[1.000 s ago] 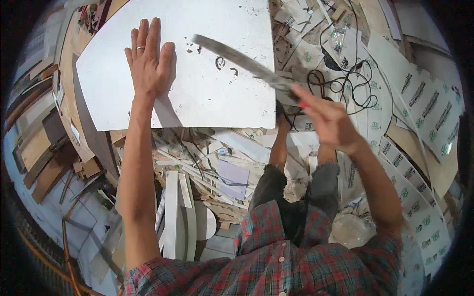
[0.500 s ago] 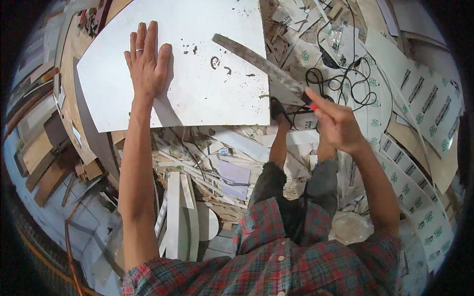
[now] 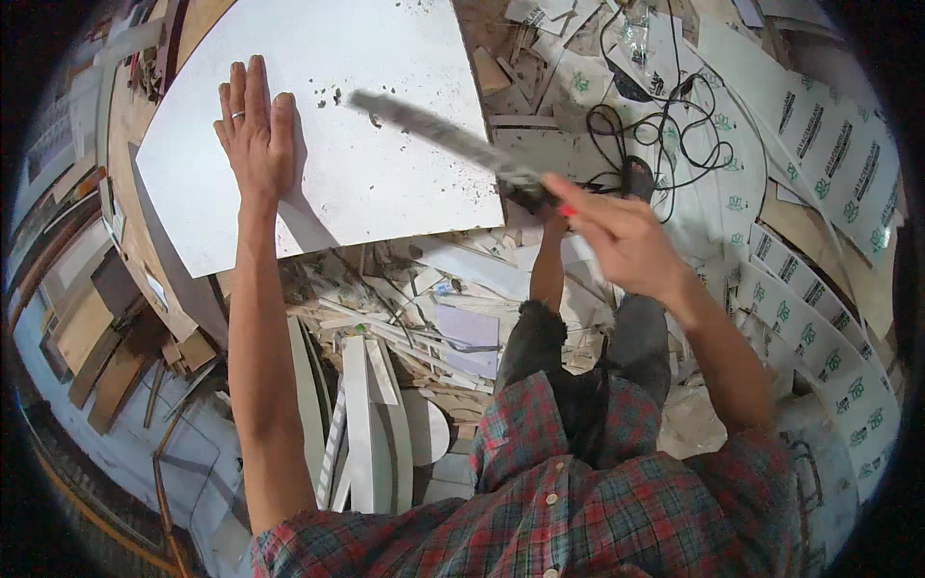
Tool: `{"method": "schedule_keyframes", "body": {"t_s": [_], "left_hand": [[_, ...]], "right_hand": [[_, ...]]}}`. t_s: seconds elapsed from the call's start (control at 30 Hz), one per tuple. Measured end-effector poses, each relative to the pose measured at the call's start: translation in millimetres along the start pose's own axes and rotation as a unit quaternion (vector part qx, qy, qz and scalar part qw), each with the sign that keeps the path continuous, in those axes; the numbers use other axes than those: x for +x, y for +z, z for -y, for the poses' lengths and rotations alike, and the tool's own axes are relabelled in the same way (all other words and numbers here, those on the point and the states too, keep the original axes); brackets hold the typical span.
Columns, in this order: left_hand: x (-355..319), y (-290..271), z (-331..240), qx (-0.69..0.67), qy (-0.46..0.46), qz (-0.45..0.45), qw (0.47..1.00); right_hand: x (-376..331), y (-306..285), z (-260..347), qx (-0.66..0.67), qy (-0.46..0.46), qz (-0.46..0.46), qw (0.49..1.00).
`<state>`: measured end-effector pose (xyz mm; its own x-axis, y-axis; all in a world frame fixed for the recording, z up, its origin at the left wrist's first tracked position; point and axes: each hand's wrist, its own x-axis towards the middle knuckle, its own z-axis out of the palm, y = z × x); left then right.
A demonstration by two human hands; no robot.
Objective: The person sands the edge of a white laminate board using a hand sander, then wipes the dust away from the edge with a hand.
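Observation:
My left hand (image 3: 255, 144) lies flat on a large white board (image 3: 385, 178), fingers stretched out and a ring on one of them. In my right hand (image 3: 631, 241) is a long, flat, grey file (image 3: 438, 133) with a red and black handle; its fingers are wrapped round the handle. The file slants across the right part of the board, its far end toward the upper left. Motion blurs the blade, so I cannot tell whether it touches the board. Dark crumbs (image 3: 328, 96) are scattered on the white surface near its tip.
Offcuts and strips (image 3: 462, 260) litter the floor below the board. A tangled black cable (image 3: 665, 144) lies to the right, by my sandalled feet. Printed white sheets (image 3: 819, 144) spread along the right side. Wood pieces (image 3: 106, 328) are stacked at the left.
The board, my left hand and the file appear further left in the picture, partly because the view has shifted. The file's blade is now blurred. My left hand stays flat on the board.

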<state>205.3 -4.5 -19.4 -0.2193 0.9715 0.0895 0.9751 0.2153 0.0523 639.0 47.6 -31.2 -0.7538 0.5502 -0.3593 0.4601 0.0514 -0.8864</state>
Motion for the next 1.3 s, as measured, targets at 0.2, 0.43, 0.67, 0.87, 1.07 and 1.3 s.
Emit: {"method": "schedule_keyframes", "body": {"t_s": [0.2, 0.43, 0.67, 0.87, 1.07, 1.3], "left_hand": [[2, 0, -1, -0.020, -0.016, -0.006, 1.000], [2, 2, 3, -0.026, -0.014, -0.008, 1.000], [1, 4, 3, -0.025, -0.018, -0.010, 0.999], [1, 6, 7, -0.032, -0.005, -0.017, 0.999], [1, 8, 9, -0.026, -0.004, -0.021, 0.999], [0, 8, 9, -0.012, 0.012, -0.028, 0.999]], "right_hand": [[-7, 11, 4, 0.043, -0.084, -0.018, 0.995], [-17, 14, 6, 0.035, -0.094, -0.049, 0.994], [-19, 16, 7, -0.009, -0.073, -0.057, 0.996], [-18, 22, 8, 0.029, -0.084, -0.087, 0.992], [-15, 23, 4, 0.038, -0.100, -0.060, 0.992], [-10, 19, 6, 0.018, -0.095, -0.030, 0.995]]}}
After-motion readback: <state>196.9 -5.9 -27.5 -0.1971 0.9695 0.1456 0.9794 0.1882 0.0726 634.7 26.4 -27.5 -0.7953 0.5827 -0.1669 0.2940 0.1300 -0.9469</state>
